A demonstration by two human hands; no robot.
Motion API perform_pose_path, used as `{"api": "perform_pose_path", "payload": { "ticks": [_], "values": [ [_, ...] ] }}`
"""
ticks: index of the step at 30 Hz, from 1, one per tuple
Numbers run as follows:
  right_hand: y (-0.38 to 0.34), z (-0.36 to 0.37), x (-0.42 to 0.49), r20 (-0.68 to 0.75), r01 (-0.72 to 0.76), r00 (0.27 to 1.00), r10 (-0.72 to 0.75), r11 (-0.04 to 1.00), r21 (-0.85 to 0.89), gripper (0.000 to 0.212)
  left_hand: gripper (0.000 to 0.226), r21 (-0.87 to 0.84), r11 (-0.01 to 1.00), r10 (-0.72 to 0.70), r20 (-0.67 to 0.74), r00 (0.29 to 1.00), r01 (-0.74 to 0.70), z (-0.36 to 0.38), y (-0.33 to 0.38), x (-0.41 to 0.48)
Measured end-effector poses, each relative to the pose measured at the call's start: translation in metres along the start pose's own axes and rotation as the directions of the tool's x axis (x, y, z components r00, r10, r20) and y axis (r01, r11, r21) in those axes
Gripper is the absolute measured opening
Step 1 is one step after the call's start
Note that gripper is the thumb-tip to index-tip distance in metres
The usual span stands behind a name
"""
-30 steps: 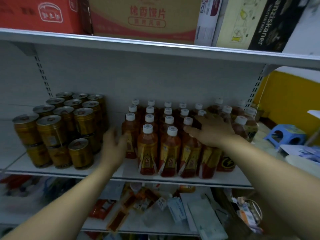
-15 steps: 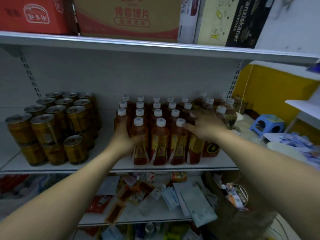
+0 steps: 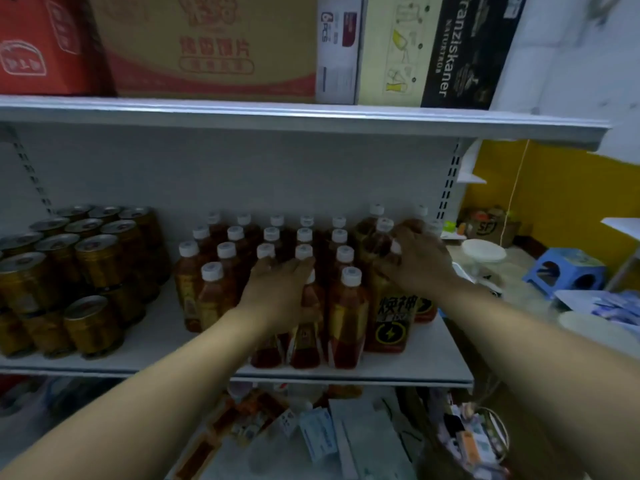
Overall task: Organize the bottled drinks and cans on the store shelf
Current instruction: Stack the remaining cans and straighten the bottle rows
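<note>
**Amber bottles upright in rows, a hand on each side of the block**

White-capped tea bottles [image 3: 348,306] stand in tight rows on the middle of the white metal shelf [image 3: 138,344]. Their long axes are vertical, caps up and labels facing the front edge. Just right of them stands a darker bottle with a lightning-bolt label [image 3: 393,320], also upright. Gold cans [image 3: 93,258] are stacked two high at the shelf's left end, lids up, apart from the bottles.

Both forearms reach forward and upward from the lower corners. The left hand [image 3: 277,292] lies palm down on the front bottles, fingers stretched nearly straight towards the back wall and touching the caps of the next row; it grasps nothing. The right hand [image 3: 420,263] rests palm down on the tops of the right-hand bottles, with its fingers spread, lightly bent and pointing left. It presses rather than grips.

Cardboard cartons [image 3: 207,46] fill the shelf above.
</note>
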State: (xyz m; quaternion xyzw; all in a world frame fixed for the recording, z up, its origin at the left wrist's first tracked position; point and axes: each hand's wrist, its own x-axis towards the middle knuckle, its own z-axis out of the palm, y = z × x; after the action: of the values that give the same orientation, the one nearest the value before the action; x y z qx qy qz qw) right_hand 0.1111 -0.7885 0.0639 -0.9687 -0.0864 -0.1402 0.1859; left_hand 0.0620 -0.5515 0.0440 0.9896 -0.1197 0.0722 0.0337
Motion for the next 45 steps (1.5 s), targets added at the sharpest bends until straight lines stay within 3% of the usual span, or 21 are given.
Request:
{"api": "perform_pose_path", "payload": {
  "ticks": [3,8,10,13,16,21,23,27,32,36,40,43,45],
  "values": [
    [0.011,0.010,0.004,-0.024,0.049,0.999,-0.046,0.992,0.115,0.046,0.093,0.004,0.999,-0.047,0.015,0.999,0.047,0.001,0.002,-0.001],
    [0.020,0.006,0.010,-0.060,0.135,0.990,-0.131,0.988,0.075,0.059,0.086,-0.204,0.977,-0.058,0.009,0.998,0.059,-0.019,0.022,0.013],
    [0.024,-0.001,0.016,-0.117,0.109,0.989,-0.093,0.984,0.143,0.068,0.083,-0.245,0.969,0.007,-0.024,1.000,-0.013,-0.023,0.034,0.026],
    [0.043,-0.018,0.030,-0.138,-0.005,0.990,0.039,0.971,0.238,0.059,0.090,-0.287,0.953,0.115,0.042,0.992,-0.098,-0.027,0.055,0.050],
    [0.061,-0.030,0.041,-0.095,-0.100,0.988,0.121,0.975,0.199,0.063,0.108,-0.215,0.962,0.198,0.121,0.973,-0.169,-0.023,0.073,0.080],
    [0.086,-0.023,0.075,0.139,-0.237,0.969,0.203,0.923,0.304,0.093,0.123,-0.147,0.983,0.148,0.276,0.950,-0.110,-0.015,0.086,0.108],
    [0.092,-0.016,0.086,0.202,-0.252,0.960,0.193,0.909,0.331,0.095,0.127,-0.085,0.989,0.138,0.293,0.946,-0.118,-0.011,0.088,0.109],
    [0.108,0.001,0.096,0.165,-0.215,0.974,0.155,0.862,0.460,0.091,0.131,-0.020,0.990,0.136,0.279,0.950,-0.136,0.000,0.086,0.111],
    [0.112,0.019,0.091,0.106,-0.154,0.988,0.115,0.827,0.540,0.089,0.132,-0.028,0.998,0.064,0.301,0.951,-0.058,0.006,0.083,0.111],
    [0.111,0.019,0.090,0.090,-0.129,0.991,0.096,0.851,0.508,0.075,0.131,-0.061,0.997,0.065,0.302,0.951,-0.048,0.006,0.084,0.110],
    [0.112,0.004,0.088,0.166,-0.135,0.984,0.066,0.882,0.451,0.087,0.127,-0.006,0.998,0.053,0.340,0.939,-0.055,-0.001,0.087,0.107],
    [0.100,-0.008,0.083,0.000,-0.027,1.000,0.028,0.957,0.289,0.087,0.115,-0.067,0.997,0.060,0.310,0.949,-0.042,-0.013,0.073,0.102],
    [0.074,-0.019,0.072,-0.126,0.167,0.981,-0.150,0.976,0.139,0.076,0.106,-0.083,0.996,0.049,0.237,0.970,-0.030,-0.022,0.045,0.094]
  ]
}}
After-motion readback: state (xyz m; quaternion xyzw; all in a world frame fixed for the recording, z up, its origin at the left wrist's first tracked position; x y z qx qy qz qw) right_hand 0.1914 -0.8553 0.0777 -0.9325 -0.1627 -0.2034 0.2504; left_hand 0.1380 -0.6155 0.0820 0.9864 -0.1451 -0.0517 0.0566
